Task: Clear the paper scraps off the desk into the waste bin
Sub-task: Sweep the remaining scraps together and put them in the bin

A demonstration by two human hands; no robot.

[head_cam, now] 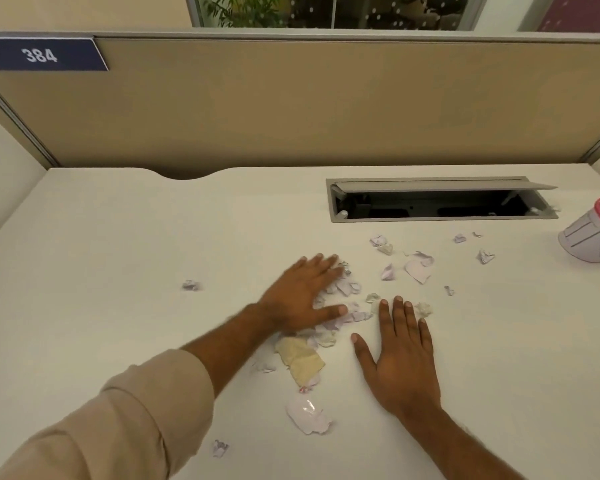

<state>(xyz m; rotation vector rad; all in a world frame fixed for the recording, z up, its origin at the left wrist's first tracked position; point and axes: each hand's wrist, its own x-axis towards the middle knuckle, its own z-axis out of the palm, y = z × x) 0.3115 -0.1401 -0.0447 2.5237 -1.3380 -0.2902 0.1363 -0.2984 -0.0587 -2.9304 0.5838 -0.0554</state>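
The paper scraps [340,306] lie scattered over the middle of the bench [118,258], the thickest cluster gathered between the two hands, with a yellowish piece [300,358] and a larger pale scrap [309,415] nearer the front edge. Stray bits sit apart — one to the left [190,285], one near the front [219,447], several toward the open cable tray [440,199]. The waste bin [591,233] appears to be the small pink-rimmed container at the far right edge of the bench, well away from the heap.

A sweep across that gap could shed light scraps sideways, and some could be pushed into the open tray just behind them; outliers might be missed altogether.

The left hand [302,296] is laid flat on the heap, its fingers [321,263] straight and slightly spread, pressing paper. The right hand [400,355] rests palm-down on the bench, fingers extended and close together, tips touching the heap's edge — nothing is gripped by either.
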